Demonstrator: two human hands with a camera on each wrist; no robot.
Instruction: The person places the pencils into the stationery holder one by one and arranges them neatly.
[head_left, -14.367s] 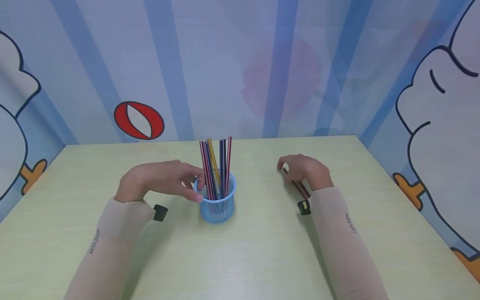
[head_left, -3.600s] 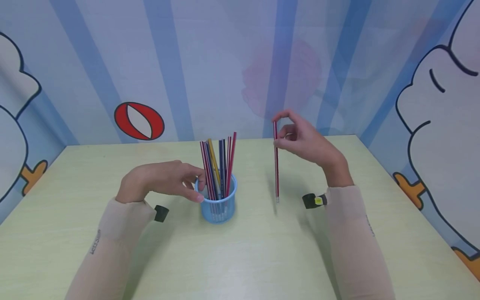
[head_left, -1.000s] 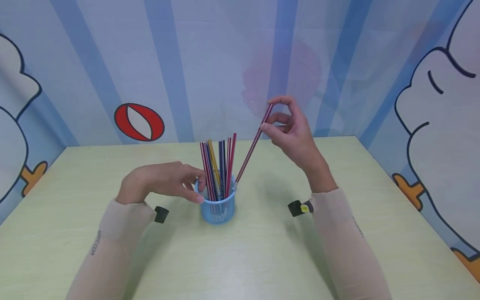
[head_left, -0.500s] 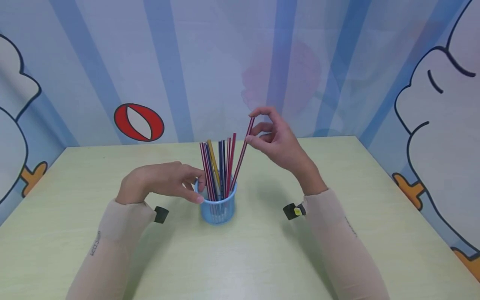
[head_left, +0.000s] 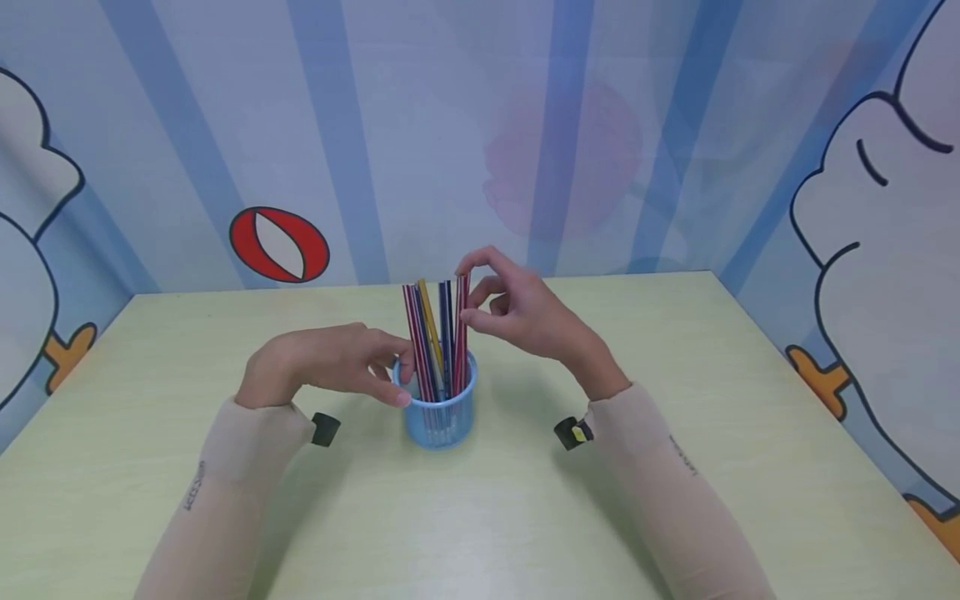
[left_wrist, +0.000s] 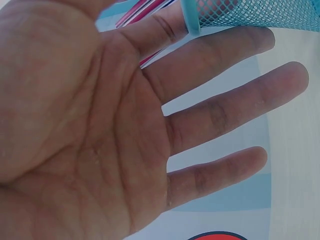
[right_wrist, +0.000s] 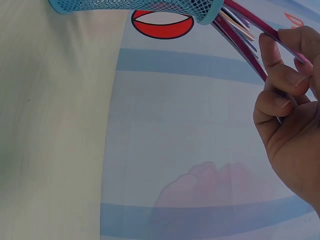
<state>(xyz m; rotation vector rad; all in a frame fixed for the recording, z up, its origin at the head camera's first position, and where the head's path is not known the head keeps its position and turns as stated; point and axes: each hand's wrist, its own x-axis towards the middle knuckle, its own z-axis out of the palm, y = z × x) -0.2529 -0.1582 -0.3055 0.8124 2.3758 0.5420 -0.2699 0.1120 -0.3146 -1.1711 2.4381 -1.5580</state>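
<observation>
A light blue mesh pencil cup (head_left: 441, 427) stands upright on the table, with several red-striped, dark blue and yellow pencils (head_left: 430, 333) leaning in it. My left hand (head_left: 322, 360) pinches the cup's rim on the left, index finger inside and thumb outside. In the left wrist view, the other fingers (left_wrist: 220, 120) extend straight beside the cup's mesh (left_wrist: 265, 11). Above the cup's right side, my right hand (head_left: 528, 317) holds a red-striped pencil (head_left: 462, 346) near its top between thumb and fingers. That pencil (right_wrist: 250, 17) slants into the cup in the right wrist view; its lower end is hidden.
The pale wooden table (head_left: 450, 533) extends around the cup on all sides. Behind it hangs a striped blue backdrop (head_left: 450, 150) with a printed red-and-white ball (head_left: 279, 244). Small black cameras (head_left: 326, 429) sit at both wrists.
My right hand earlier picked a pencil off the table and turned it upright. Over the last second it has moved left and down, bringing the pencil into the cup. My left hand has stayed put.
</observation>
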